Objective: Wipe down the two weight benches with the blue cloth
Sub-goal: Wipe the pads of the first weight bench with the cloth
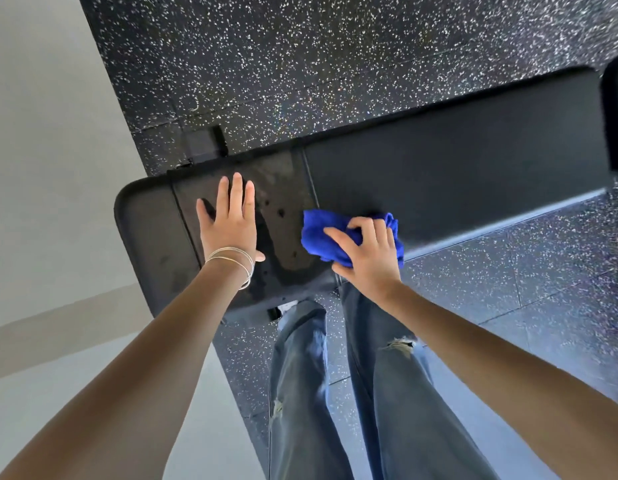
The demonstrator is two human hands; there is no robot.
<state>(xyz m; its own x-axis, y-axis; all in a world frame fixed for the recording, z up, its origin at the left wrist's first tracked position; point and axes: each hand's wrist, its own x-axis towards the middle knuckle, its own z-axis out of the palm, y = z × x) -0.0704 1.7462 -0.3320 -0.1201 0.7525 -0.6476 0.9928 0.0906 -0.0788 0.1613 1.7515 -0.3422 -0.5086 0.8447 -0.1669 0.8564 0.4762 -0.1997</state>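
A black padded weight bench (456, 168) runs from the left middle toward the upper right. Its seat pad at the left end shines wet, with dark droplets. My left hand (229, 220) lies flat on that seat pad, fingers straight. My right hand (368, 254) grips a bunched blue cloth (321, 233) and presses it on the near edge of the bench, at the gap between the seat pad and the long back pad. The end of a second black pad (616, 116) shows at the right edge.
Black rubber floor with white speckles (300, 64) surrounds the bench. A pale wall and light floor (40, 168) lie to the left. A black frame foot (203, 143) sticks out behind the bench. My legs in blue jeans (387, 393) stand close against the bench's near side.
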